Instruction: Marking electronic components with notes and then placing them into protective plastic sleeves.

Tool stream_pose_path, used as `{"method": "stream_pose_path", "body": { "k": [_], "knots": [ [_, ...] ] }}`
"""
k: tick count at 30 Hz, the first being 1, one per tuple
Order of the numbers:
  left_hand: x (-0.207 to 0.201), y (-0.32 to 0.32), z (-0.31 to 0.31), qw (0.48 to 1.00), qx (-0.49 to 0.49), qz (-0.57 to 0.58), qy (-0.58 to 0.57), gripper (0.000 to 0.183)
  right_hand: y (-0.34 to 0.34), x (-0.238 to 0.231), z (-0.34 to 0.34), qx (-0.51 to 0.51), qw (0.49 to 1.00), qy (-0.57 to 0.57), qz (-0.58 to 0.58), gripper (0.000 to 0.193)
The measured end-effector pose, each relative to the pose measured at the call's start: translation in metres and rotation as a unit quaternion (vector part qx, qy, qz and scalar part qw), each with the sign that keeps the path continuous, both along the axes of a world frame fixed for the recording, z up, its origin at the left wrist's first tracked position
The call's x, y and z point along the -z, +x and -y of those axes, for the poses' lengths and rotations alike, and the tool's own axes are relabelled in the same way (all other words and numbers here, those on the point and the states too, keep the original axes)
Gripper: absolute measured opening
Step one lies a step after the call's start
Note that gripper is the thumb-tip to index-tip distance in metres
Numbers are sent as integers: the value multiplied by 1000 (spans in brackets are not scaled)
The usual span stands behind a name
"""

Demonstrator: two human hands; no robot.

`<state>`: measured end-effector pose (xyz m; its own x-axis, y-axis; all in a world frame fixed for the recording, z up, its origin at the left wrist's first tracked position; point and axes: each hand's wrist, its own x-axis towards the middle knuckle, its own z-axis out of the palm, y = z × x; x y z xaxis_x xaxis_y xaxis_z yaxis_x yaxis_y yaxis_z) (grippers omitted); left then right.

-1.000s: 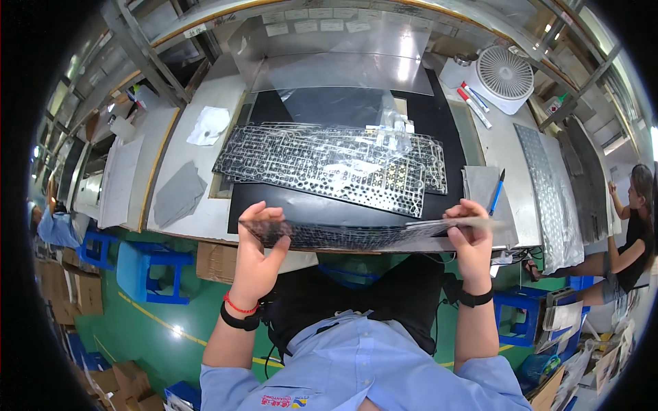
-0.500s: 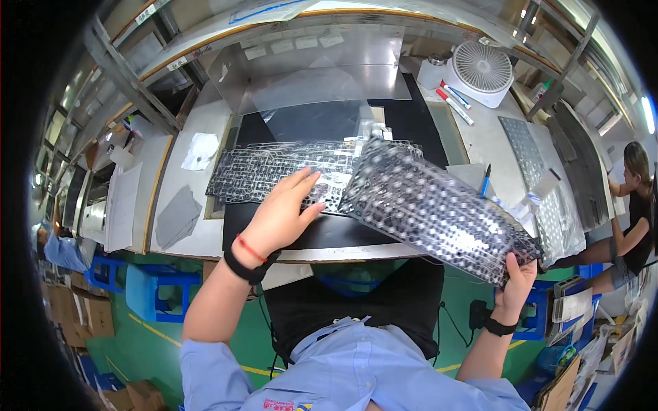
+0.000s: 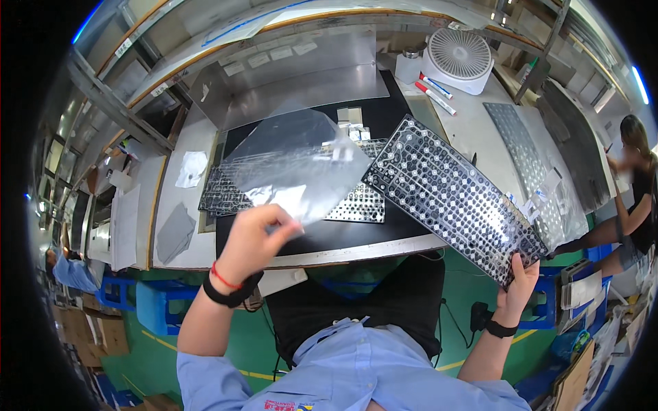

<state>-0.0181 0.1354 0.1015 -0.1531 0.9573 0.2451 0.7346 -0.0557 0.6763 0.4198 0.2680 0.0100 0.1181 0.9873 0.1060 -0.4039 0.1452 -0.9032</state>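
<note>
My left hand [image 3: 252, 240] is pinched closed at the near edge of a clear plastic sheet [image 3: 301, 161]. The sheet hangs tilted over other dark, dotted, keyboard-like panels [image 3: 221, 188] lying on the black mat, and partly veils them. At the right, my right hand [image 3: 518, 286] grips the near right corner of a long black keyboard-like panel [image 3: 452, 195] covered in rows of pale round dots. That panel is held up at a slant, its far left end close to the sheet's right edge.
A bent metal plate [image 3: 295, 82] stands behind the mat. A white fan [image 3: 460, 58] and markers [image 3: 435, 99] are at the back right. Wrapped panels [image 3: 528, 157] lie farther right, near a seated person [image 3: 637, 178]. Grey sheets [image 3: 176, 233] lie at the left.
The clear sheet has come off the right-hand panel and now hangs to the left from my left hand. My left hand has moved nearer and closed. The panel's dots show sharply now.
</note>
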Motion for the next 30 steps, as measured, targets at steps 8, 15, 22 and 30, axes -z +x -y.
{"method": "stream_pose_path", "body": {
  "k": [8, 15, 22, 30],
  "knots": [
    [-3, 23, 26, 963, 220, 87, -126, 41, -7, 0, -5, -5, 999, 14, 28, 33],
    [28, -92, 55, 941, -242, -198, -134, 65, 1, -7, 5, 18, 1000, 7, 13, 33],
    [55, -149, 93, 916, -298, -130, -235, 44, -1, 1, 6, 3, 1000, -11, 15, 32],
    [78, -237, 117, 903, -407, 54, -124, 34, -28, -1, 1, -47, 999, -1, 4, 32]
  ]
}}
